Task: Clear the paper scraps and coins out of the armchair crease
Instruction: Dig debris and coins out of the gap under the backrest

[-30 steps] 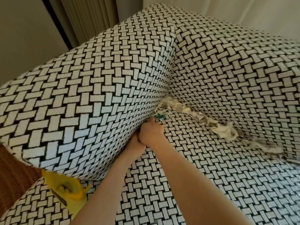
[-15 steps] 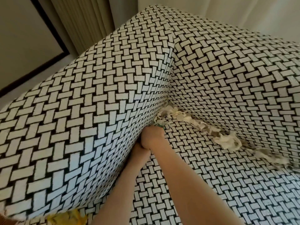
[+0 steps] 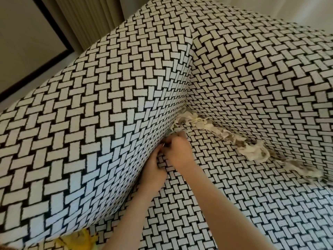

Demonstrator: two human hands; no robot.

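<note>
Both hands are dug into the armchair crease (image 3: 163,141) where arm meets seat. The left hand (image 3: 153,170) seems to pry the gap while the right hand (image 3: 177,150) picks – can't tell either grip's state. Paper scraps (image 3: 234,138) line the back crease; no coins visible.

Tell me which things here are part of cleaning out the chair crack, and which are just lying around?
Part of the job:
- paper scraps stuffed along the crease
- armchair seat and arm
- left hand and right hand, both digging at the crease
- coins: none clearly visible

Just there:
- yellow thing at the bottom edge
- curtain
- dark-framed panel
</note>
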